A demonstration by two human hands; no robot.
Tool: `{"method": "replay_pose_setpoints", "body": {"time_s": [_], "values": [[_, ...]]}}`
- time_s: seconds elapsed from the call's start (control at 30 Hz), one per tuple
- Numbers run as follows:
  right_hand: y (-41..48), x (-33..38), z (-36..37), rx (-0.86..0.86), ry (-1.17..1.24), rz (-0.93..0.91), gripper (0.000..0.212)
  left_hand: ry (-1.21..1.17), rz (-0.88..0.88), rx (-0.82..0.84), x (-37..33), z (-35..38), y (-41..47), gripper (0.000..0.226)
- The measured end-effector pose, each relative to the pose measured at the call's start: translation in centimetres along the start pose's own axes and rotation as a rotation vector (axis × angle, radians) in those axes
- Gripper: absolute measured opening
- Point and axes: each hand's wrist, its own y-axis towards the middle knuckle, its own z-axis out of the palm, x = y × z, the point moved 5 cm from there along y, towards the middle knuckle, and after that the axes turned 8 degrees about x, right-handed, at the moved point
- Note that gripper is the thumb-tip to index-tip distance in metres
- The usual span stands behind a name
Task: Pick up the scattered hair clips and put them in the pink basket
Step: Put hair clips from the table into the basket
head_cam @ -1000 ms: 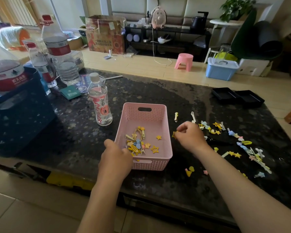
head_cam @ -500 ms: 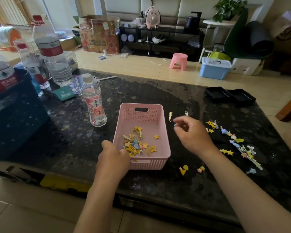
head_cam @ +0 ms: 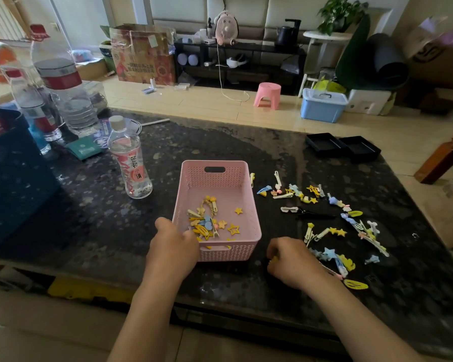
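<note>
The pink basket [head_cam: 215,180] stands mid-table with several yellow and blue hair clips [head_cam: 207,222] in its near half. My left hand [head_cam: 171,246] grips the basket's near left corner, thumb over the rim. My right hand [head_cam: 290,259] is down on the dark tabletop just right of the basket's front, fingers curled around a small yellow clip [head_cam: 271,261] that peeks out at the fingertips. Many more scattered clips [head_cam: 330,231] lie to the right: stars, white bars, blue and yellow shapes, one long black clip [head_cam: 314,215].
A small water bottle [head_cam: 130,165] stands left of the basket. Big water bottles [head_cam: 63,92] and a dark blue crate [head_cam: 11,178] fill the left side. Two black trays [head_cam: 343,147] sit at the far right. The table's front edge is just below my hands.
My right hand left the far clips beside the basket and came down toward me onto the yellow clips near the front. My left hand stayed on the basket corner.
</note>
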Motion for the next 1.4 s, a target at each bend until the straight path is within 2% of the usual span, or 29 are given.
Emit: {"method": "replay_pose_setpoints", "body": {"time_s": [0.13,0.27,0.37,0.5,0.57,0.67,0.83,1.0,1.1,1.23,1.4], "values": [[0.3,-0.1,-0.3,0.024,0.01,0.023,0.012,0.018,0.0,0.002,0.0,0.0,0.1,0.014],[0.8,-0.3,-1.1,-0.01,-0.004,0.037,0.014,0.023,0.008,0.011,0.0,0.1,0.0,0.013],[0.5,-0.8,-3.5,-0.113,0.213,0.046,0.012,0.026,0.012,0.015,0.1,0.1,-0.1,0.014],[-1.1,0.6,-8.2,-0.374,0.627,-0.195,0.007,0.031,0.02,0.013,0.0,0.3,-0.1,0.015],[-1.8,2.1,-9.0,-0.39,0.717,-0.341,0.004,0.033,0.032,0.019,-0.2,0.7,-0.2,0.015],[-1.6,3.5,-8.0,-0.309,0.639,-0.419,0.026,0.034,0.045,0.023,-0.4,1.0,-0.4,0.016],[-1.4,-1.5,-8.7,-0.4,0.428,-0.226,0.037,0.036,0.049,0.016,-0.4,1.1,-0.5,0.019],[-0.9,-6.3,-5.5,-0.151,0.089,0.04,0.066,0.064,0.042,0.021,-0.7,1.2,-0.6,0.017],[-0.5,-7.0,-3.5,-0.071,-0.02,0.101,0.079,0.059,0.031,0.021,-0.7,1.2,-0.7,0.016],[-0.4,-6.4,-2.7,-0.064,-0.101,0.126,0.074,0.05,0.042,0.031,-0.7,1.2,-0.8,0.015],[-0.2,-5.5,-2.4,-0.053,-0.098,0.08,0.046,0.032,0.042,0.031,-0.7,1.2,-0.8,0.016]]}}
